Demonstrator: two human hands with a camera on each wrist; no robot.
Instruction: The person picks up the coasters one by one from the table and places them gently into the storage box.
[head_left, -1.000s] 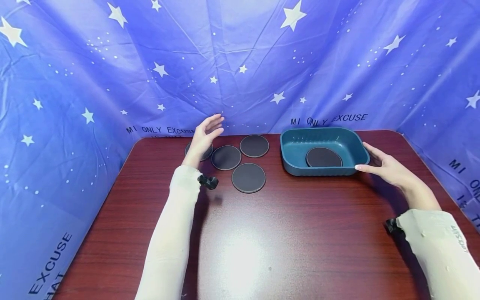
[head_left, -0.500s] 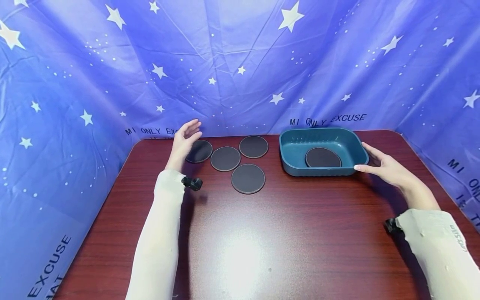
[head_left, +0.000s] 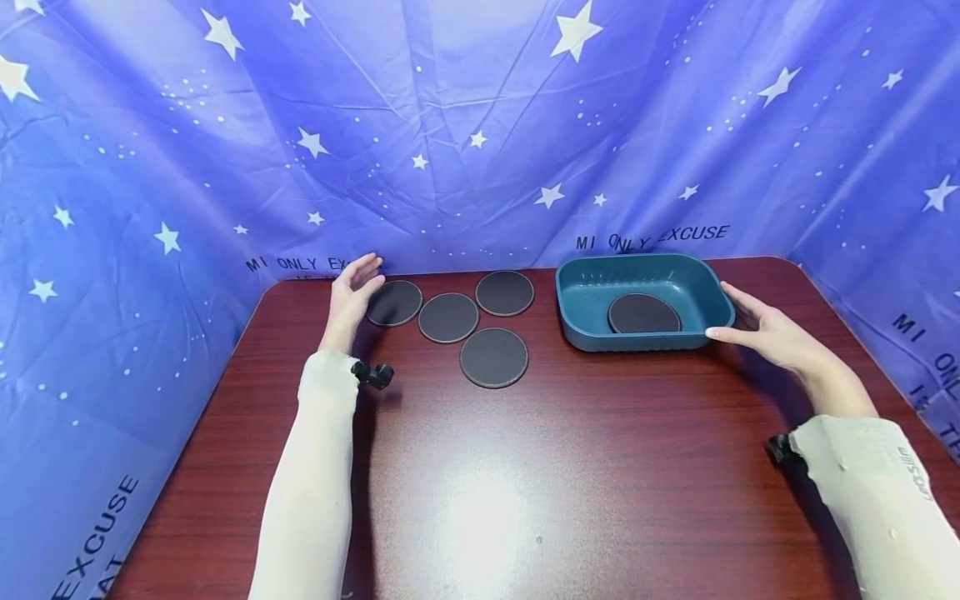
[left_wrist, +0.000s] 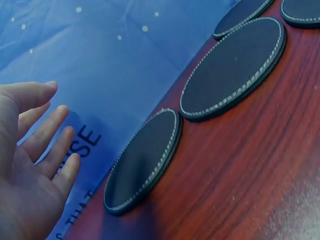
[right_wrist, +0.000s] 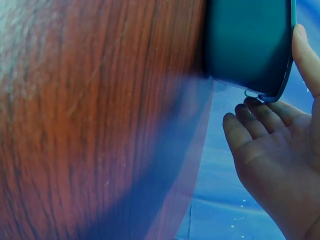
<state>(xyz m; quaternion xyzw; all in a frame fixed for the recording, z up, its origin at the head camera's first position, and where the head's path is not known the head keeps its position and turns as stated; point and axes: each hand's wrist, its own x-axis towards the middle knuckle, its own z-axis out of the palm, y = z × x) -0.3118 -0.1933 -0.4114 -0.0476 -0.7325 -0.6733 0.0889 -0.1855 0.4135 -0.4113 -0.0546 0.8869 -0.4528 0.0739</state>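
One edge first, lift the round black stitched coaster [head_left: 395, 303] beside the spread left hand [head_left: 351, 296], bracing the teal rectangular plastic bin [head_left: 637, 342] with the spread right hand [head_left: 780, 337].

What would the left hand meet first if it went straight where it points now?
Most likely the blue star-patterned cloth behind the table; the left hand points toward it, with the nearest stitched black coaster to its right. How far off the cloth hangs is unclear.
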